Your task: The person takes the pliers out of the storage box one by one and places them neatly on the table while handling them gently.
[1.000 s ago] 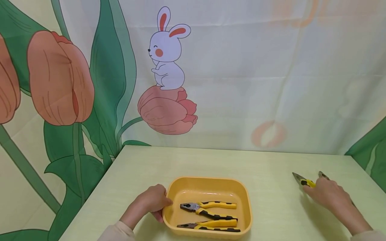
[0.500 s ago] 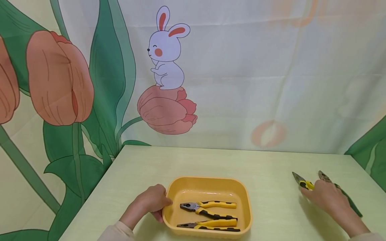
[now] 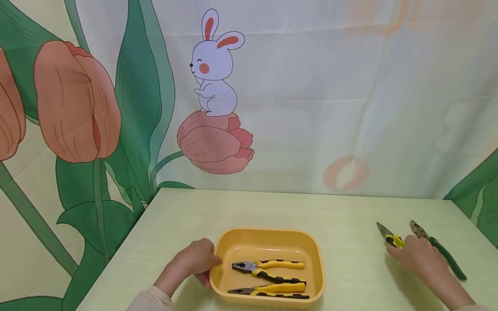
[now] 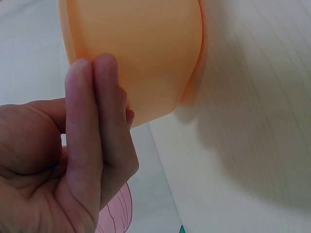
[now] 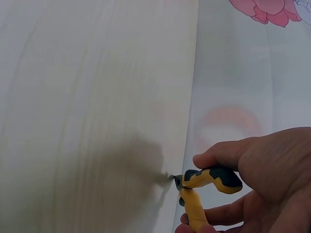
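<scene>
yellow and black handles of the held pliers (image 5: 209,178) splay in a v in the right wrist view, a spread that the back of the right hand (image 3: 422,259) hides from the head view; the head view shows the tapering metal nose, pointing away and to the left. the thumb presses one handle and the fingers take the other, so the grip is partly closed, filled by the splayed handles. whether the nose touches the table (image 3: 342,224) i cannot tell. just beside that hand, on its right, green-handled pliers (image 3: 447,254) lie on the table. well to the left, the left hand (image 3: 200,257) pinches the side of a yellow tray (image 3: 268,237), thumb over the rim; the left wrist view adds fingers (image 4: 82,121) laid against the outer wall. inside the tray, toward its near side, lie blunt-nosed pliers (image 3: 254,271) with handles spread, and narrower pliers (image 3: 278,288) nearer the front wall, both yellow and black. behind the table hangs a pale cloth (image 3: 292,86) printed with a white rabbit (image 3: 215,73) and tulips (image 3: 78,103).
</scene>
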Action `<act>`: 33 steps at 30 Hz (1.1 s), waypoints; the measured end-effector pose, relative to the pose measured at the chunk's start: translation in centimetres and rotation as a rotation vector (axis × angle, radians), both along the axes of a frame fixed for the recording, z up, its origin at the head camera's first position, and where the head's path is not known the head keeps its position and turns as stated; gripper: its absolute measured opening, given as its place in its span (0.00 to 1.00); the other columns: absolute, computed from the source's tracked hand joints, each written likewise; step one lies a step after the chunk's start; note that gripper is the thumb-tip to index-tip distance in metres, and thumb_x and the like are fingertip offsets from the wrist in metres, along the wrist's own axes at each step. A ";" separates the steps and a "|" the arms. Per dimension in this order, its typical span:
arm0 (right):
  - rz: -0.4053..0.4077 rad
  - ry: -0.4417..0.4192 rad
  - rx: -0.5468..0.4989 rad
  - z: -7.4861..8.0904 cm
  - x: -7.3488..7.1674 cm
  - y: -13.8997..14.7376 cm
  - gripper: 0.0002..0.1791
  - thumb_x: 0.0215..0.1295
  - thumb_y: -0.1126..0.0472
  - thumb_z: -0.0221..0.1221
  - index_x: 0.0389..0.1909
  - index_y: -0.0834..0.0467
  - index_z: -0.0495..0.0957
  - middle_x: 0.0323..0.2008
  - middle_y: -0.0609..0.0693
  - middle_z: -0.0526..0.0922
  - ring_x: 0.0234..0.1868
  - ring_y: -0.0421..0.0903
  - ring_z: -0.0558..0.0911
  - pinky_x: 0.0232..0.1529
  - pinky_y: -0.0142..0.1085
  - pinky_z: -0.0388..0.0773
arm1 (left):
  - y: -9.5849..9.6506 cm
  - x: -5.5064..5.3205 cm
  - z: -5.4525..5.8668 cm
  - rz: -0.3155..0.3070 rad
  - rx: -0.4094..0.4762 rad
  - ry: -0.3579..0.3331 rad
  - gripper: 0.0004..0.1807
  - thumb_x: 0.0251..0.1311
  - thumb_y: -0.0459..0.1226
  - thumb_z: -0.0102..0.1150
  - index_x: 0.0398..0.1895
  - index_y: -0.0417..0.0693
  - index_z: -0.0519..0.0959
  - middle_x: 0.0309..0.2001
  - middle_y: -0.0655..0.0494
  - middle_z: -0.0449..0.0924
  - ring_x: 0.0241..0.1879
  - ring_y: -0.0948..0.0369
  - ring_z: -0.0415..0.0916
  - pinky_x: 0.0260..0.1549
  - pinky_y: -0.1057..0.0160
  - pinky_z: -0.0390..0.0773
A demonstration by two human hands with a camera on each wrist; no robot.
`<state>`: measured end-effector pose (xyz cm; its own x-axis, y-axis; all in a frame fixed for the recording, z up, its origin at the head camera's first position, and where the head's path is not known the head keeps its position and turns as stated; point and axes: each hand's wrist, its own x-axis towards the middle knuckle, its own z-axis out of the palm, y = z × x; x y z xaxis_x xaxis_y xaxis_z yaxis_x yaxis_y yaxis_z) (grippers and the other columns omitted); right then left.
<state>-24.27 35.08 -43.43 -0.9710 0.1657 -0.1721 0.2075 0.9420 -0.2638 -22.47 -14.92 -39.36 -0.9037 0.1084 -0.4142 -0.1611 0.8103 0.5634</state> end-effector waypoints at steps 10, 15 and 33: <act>-0.013 0.014 0.025 -0.5 0.3 0.1 0.27 0.64 0.40 0.53 0.27 0.64 0.70 0.23 0.56 0.69 0.25 0.49 0.68 0.22 0.38 0.64 | 0.1 0.0 0.0 -0.003 -0.003 0.001 0.09 0.64 0.34 0.56 0.27 0.40 0.72 0.18 0.47 0.82 0.12 0.62 0.80 0.17 0.68 0.81; -0.005 0.024 0.031 -0.7 0.4 0.2 0.29 0.63 0.40 0.53 0.29 0.66 0.71 0.25 0.57 0.70 0.26 0.50 0.69 0.23 0.39 0.65 | 0.1 0.1 0.1 -0.002 0.002 -0.001 0.09 0.64 0.34 0.56 0.27 0.40 0.72 0.18 0.47 0.82 0.12 0.62 0.80 0.16 0.68 0.81; -0.047 -0.026 0.001 -1.5 0.5 0.3 0.30 0.60 0.38 0.55 0.33 0.66 0.70 0.34 0.63 0.71 0.27 0.50 0.68 0.25 0.41 0.66 | 0.2 0.0 0.0 -0.014 -0.021 0.002 0.08 0.64 0.34 0.56 0.28 0.40 0.72 0.19 0.47 0.81 0.12 0.62 0.80 0.16 0.68 0.81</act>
<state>-23.73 35.42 -44.97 -0.9574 0.2114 -0.1967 0.2583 0.9314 -0.2564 -22.47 -14.73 -39.31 -0.9030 0.1126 -0.4146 -0.1482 0.8242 0.5466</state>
